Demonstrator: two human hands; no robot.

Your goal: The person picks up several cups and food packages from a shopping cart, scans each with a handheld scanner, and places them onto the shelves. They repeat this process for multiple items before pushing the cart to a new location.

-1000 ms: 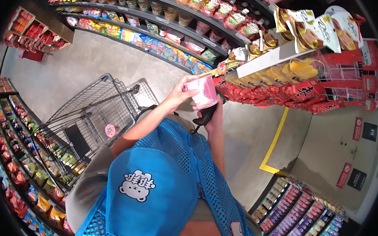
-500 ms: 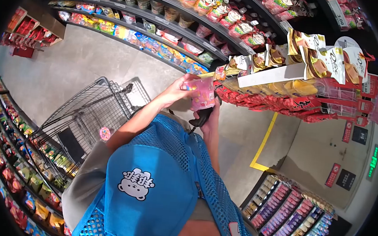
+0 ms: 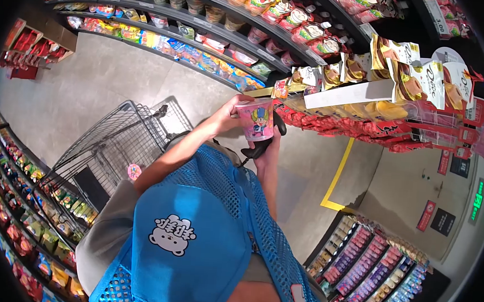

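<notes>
A pink cup [image 3: 256, 120] with a cartoon figure on its side is in front of my body at the middle of the view. My left hand [image 3: 232, 110] is closed round the cup's left side, thumb near its rim. My right hand [image 3: 270, 148] is just below and to the right, wrapped round a black handheld device [image 3: 260, 148] with a cord. The cup hides part of the device, which is beside and behind it.
A wire shopping cart [image 3: 106, 156] stands at the left. Snack shelves [image 3: 204, 46] curve across the top and down the left side. Bagged sweets [image 3: 415, 81] hang and stand on a rack at the right. A small-goods display [image 3: 368, 264] and yellow floor tape [image 3: 338, 176] are at the lower right.
The cup has turned in my left hand, so the cartoon figure now faces the camera. The view has shifted slightly, and more of the black device shows beside the cup.
</notes>
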